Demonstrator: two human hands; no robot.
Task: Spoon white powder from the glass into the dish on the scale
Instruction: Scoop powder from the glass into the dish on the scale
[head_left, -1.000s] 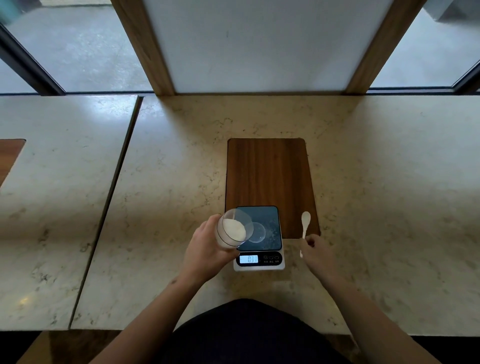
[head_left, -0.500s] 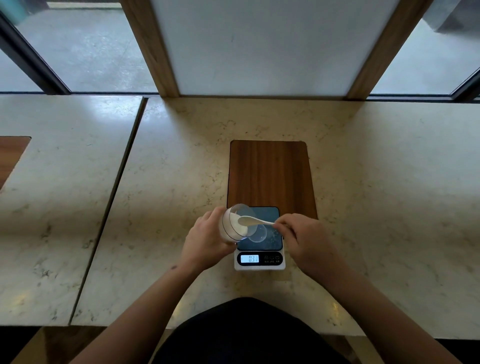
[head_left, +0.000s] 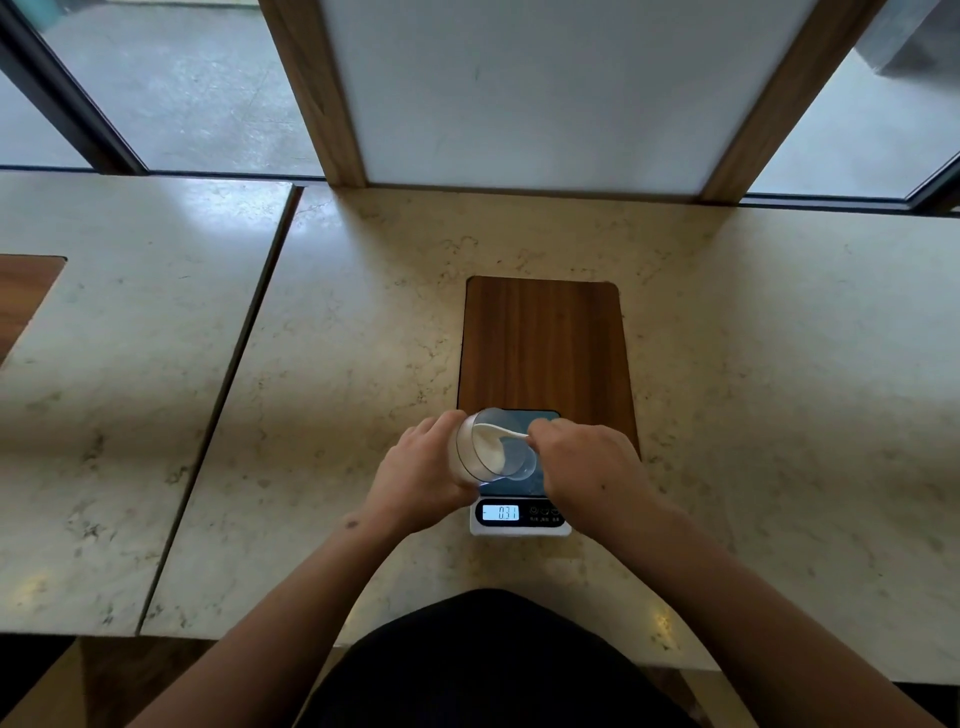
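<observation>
The glass (head_left: 485, 449) is being held tilted in the left hand (head_left: 421, 475), fingers wrapped around its wall, its mouth turned toward the right above the scale (head_left: 519, 512). White powder (head_left: 488, 448) is lying along its lower side. The spoon (head_left: 501, 432) is being pinched by its handle in the right hand (head_left: 587, 462), its bowl reaching into the glass. The dish (head_left: 524, 465) is being seen only faintly through the glass on the scale's platform. The scale is being carried near the table's (head_left: 779, 364) front edge, overlapping the near end of a wooden board (head_left: 543, 343).
</observation>
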